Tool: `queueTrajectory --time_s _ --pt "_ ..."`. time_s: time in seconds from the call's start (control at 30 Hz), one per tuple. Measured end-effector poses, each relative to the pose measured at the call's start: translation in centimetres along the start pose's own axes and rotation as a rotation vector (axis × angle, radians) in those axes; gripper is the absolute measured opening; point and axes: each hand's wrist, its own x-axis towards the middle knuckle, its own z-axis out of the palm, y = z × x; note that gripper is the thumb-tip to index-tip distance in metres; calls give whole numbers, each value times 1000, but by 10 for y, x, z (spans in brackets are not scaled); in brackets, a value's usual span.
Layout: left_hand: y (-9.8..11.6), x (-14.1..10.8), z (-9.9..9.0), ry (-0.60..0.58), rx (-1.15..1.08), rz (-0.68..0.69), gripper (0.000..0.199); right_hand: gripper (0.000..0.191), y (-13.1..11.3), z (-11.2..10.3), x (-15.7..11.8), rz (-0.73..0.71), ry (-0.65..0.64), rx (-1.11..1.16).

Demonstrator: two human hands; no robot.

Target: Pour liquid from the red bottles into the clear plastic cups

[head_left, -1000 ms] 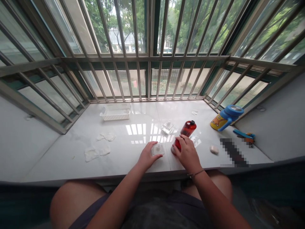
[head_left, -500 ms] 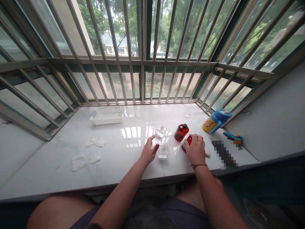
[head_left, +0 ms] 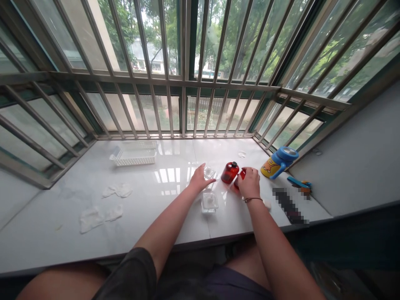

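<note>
My left hand [head_left: 199, 179] is at the far small clear box [head_left: 208, 172], thumb and fingers spread on the box's left and near sides; whether they touch it I cannot tell. A second clear box [head_left: 209, 204] with a lid stands nearer to me, just below that hand. My right hand [head_left: 250, 183] is wrapped from above around a red bottle [head_left: 236, 182], most of which the fingers hide. Just to its left stands another red see-through bottle [head_left: 229, 175] with a black cap.
A white mesh basket [head_left: 134, 159] sits at the back left, with crumpled white tissues [head_left: 90, 218] in front of it. To the right are a blue and yellow mug [head_left: 276, 164], a blue and orange item [head_left: 300, 183] and a blurred-out dark object [head_left: 289, 204]. Metal bars [head_left: 168, 108] line the window.
My left hand has moved forward from beside the near clear box to the far one. My right hand stays on the red bottle, shifted slightly forward. The whole view has turned a little.
</note>
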Motion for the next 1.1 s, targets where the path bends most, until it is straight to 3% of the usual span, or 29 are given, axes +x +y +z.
queueTrajectory --time_s 0.1,0.2,0.3,0.53,0.73,0.97,1.03,1.1 --pt "-2 3 5 3 -1 37 82 33 5 4 12 -22 -15 9" --pt "-11 -6 -7 31 5 44 75 31 11 7 26 -33 -18 20" --pt "-29 -24 -35 82 19 17 72 30 15 14 38 -26 -13 30" --pt "-73 -89 -122 267 87 -123 67 29 3 36 51 -14 -14 63" --pt "-90 -139 -175 395 177 -291 65 28 -35 54 48 -97 -60 112" --pt "-96 -164 -199 480 228 -402 70 29 -116 82 24 -393 -243 226" --pt "-97 -166 -202 483 228 -401 70 29 -119 80 24 -433 -274 242" --pt "-97 -168 -203 482 232 -399 70 29 -106 70 25 -428 -278 241"
